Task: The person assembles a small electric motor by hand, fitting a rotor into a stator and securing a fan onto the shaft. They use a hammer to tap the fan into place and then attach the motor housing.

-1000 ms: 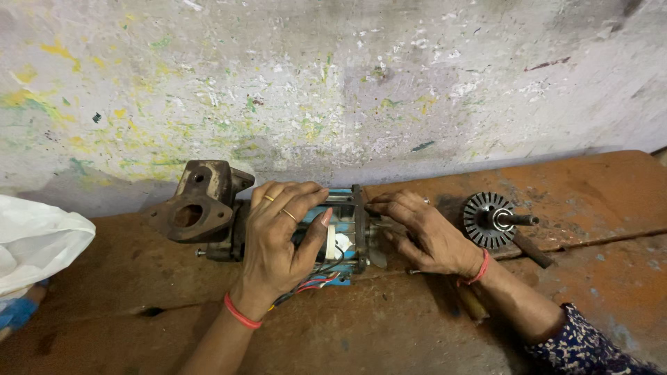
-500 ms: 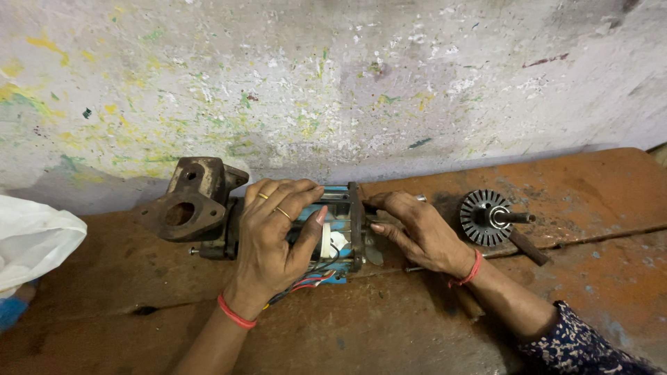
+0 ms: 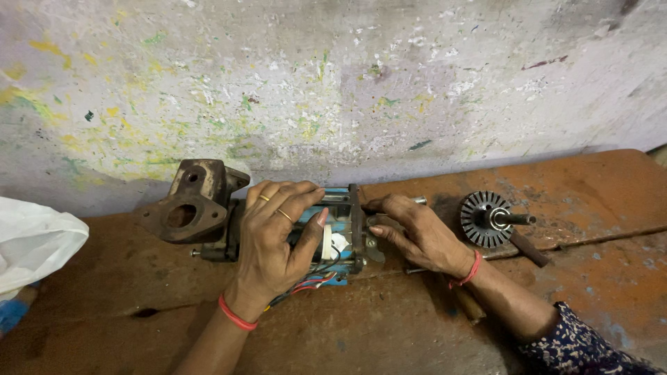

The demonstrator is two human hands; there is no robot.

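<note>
A blue electric motor body lies on its side on a rusty brown bench, joined at its left end to a rusty cast-iron pump housing. My left hand wraps over the top of the blue body, two rings on its fingers, thumb by a white part. My right hand presses on the motor's right end plate, fingers curled around its edge. Red, blue and black wires hang out under the motor. A finned rotor on a shaft rests to the right of my right hand.
A white plastic bag sits at the left edge of the bench. A paint-spattered wall rises directly behind the bench. A dark tool handle lies beside the rotor. A thin rod lies under my right wrist.
Both hands keep their hold on the motor. My view has shifted slightly; the hands and parts stay almost where they were.
</note>
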